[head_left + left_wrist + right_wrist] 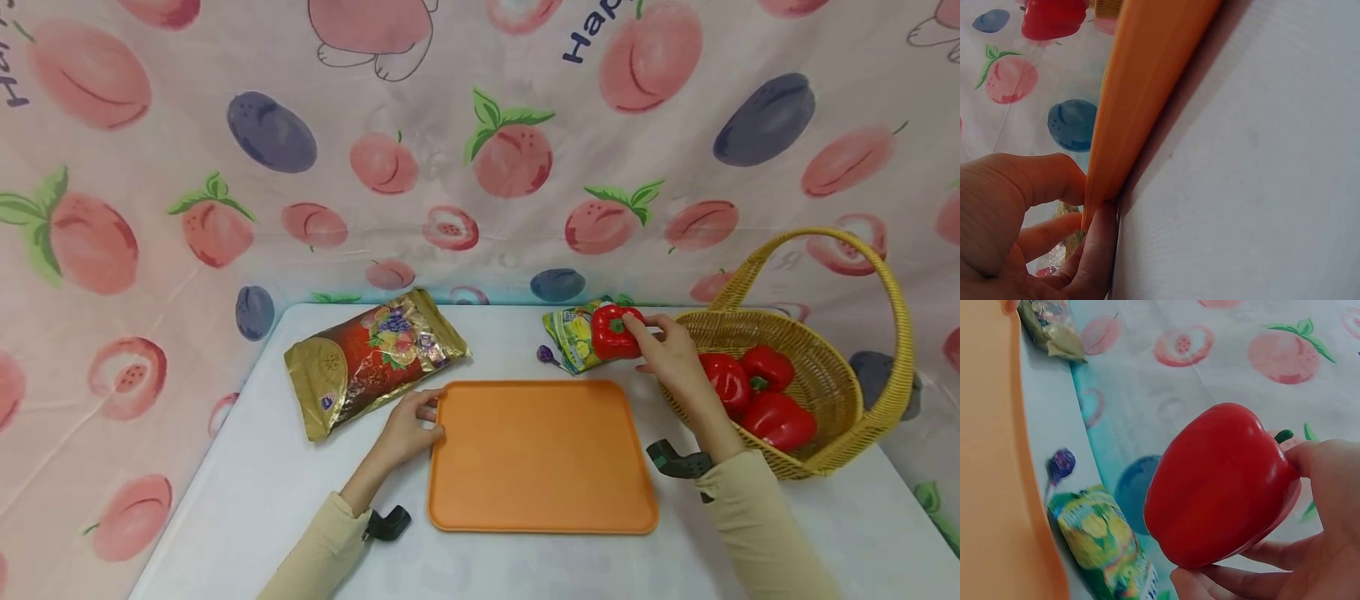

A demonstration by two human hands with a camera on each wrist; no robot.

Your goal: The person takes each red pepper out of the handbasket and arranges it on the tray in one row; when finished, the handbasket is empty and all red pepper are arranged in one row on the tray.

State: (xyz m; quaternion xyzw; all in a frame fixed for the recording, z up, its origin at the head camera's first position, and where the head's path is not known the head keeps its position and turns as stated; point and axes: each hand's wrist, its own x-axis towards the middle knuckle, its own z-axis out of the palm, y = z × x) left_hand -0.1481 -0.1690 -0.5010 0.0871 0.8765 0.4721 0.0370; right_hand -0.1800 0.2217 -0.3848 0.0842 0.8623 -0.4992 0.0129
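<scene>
Right of centre in the head view, a red bell pepper (611,337), glossy, blocky and green-stemmed, was pinched between the digits of the right hand (671,354); the right wrist view showed one digit beside the stem and others curled against the lower side. At the frame's middle, the left hand (405,433) pinched the left rim of an orange tray (540,458), flat and matt with rounded corners and a raised lip. Partly hidden behind the pepper lay a crinkled yellow-green packet (572,346), a round purple lollipop (546,354) just beside it. Left of centre rested a shiny, pillow-shaped gold-and-red bag (375,350), its ends creased. At the right, a woven yellow basket (834,387) with an arched handle held three more smooth red peppers (780,419). Fruit-printed cloth (450,108), softly wrinkled, hung behind the white table (225,500).
</scene>
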